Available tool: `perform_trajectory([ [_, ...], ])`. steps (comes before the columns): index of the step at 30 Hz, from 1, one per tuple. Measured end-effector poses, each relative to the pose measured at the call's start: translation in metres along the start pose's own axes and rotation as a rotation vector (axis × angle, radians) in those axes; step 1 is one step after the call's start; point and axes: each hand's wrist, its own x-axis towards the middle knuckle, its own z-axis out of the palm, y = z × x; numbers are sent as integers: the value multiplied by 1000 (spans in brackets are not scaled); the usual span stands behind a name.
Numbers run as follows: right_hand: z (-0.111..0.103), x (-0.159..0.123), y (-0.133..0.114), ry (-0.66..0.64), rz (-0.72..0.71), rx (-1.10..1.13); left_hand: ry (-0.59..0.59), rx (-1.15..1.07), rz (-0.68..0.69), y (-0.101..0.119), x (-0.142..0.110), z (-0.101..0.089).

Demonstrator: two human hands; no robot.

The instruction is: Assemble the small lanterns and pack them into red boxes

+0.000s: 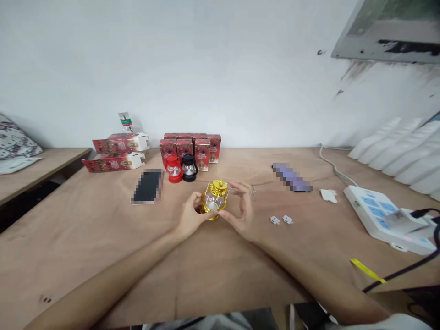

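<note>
A small gold lantern [214, 201] with a clear globe and thin silver wires at its sides stands upright between my hands at the middle of the table. My left hand [192, 215] is closed round its lower left side, thumb at the front of the base. My right hand [242, 213] cups the right side, with the thumb at the base and the curved fingers up by the wire. Just right of these fingers lies a bent thin wire [253, 191]. Behind and to the left stand a red lantern [174, 169] and a black lantern [189, 168].
Several red boxes [202, 153] stand behind the lanterns, with flattened cartons [117, 161] farther left. Two phones, one dark [147, 187] and one purple [291, 177], lie either side. Small white pieces [288, 220] lie right, near a power strip [381, 215] with cables.
</note>
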Motion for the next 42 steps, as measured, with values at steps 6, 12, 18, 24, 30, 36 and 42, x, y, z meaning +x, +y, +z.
perform_trajectory([
  [6,8,1,4,-127,345,155,-77,165,78,-6,-4,0],
  [12,-1,9,7,-48,319,-44,63,415,385,19,21,-62],
  [18,-1,6,17,70,235,-294,441,1216,227,38,75,-188],
  [24,0,2,15,222,-139,-566,378,1545,5,27,99,-232],
  [30,2,-3,3,217,-428,-597,439,1666,69,38,114,-239],
  [36,8,-10,8,201,-466,-567,437,1603,90,48,146,-244],
  [42,10,-12,3,206,-508,-529,428,1545,77,41,161,-230],
])
